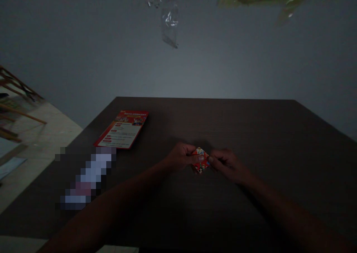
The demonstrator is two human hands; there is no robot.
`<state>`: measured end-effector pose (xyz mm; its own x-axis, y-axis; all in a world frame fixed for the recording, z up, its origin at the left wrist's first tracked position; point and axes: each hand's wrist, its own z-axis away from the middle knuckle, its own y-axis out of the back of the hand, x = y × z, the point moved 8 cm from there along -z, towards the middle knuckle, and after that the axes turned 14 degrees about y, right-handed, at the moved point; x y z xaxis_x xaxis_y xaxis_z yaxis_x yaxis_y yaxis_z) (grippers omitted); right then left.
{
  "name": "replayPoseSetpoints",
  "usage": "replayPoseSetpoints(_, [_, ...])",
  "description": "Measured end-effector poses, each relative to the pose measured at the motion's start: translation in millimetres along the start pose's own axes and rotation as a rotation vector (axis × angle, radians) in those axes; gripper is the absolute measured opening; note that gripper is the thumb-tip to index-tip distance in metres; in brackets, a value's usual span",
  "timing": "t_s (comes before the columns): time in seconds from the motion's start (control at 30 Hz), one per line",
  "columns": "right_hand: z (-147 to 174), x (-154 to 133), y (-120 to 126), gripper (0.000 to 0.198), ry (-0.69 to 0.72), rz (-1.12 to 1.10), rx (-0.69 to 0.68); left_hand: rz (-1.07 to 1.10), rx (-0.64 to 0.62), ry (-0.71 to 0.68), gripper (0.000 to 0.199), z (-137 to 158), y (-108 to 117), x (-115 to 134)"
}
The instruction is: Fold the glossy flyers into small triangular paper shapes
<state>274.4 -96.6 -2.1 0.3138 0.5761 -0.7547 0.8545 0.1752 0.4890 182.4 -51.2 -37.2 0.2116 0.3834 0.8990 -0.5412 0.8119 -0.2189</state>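
A small red piece of folded paper (201,165) with a colourful print is held between my two hands, a little above the dark table (231,126). My left hand (182,155) grips it from the left, the thumb lying across its face. From the right, my right hand (225,161) pinches the paper's right corner between thumb and fingers. Both hands are closed. The fingers behind the paper are hidden, and the light is dim.
A red and white printed booklet (122,129) lies at the table's left. Nearer to me is a pixelated object (90,176), beside my left forearm. A pale wall (203,59) rises behind the table, with clear plastic (170,24) hanging on it. Wooden furniture (19,85) stands far left.
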Motion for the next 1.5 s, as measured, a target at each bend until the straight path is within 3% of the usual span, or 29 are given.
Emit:
replayPoseSetpoints(0.27, [-1, -7, -1, 0.031, 0.048, 0.085, -0.008, -0.017, -0.15, 0.081, 0.037, 4, -15, -2])
replayPoseSetpoints(0.57, [-3, -12, -8, 0.03, 0.06, 0.036, -0.053, -0.042, -0.247, 0.209, 0.033, 8, -26, -9])
replayPoseSetpoints(1.1, [2, 2, -27, 0.04, -0.083, -0.233, -0.13, -0.145, -0.358, 0.339, 0.032, 12, -33, -16])
replayPoseSetpoints(1.23, [1, 6, -25, 0.04, -0.112, -0.233, -0.104, -0.151, -0.325, 0.334, 0.032, 6, -27, -18])
replayPoseSetpoints(1.5, [1, 20, -1, 0.046, -0.182, -0.093, 0.118, -0.036, -0.076, 0.072, 0.036, -9, -5, 1])
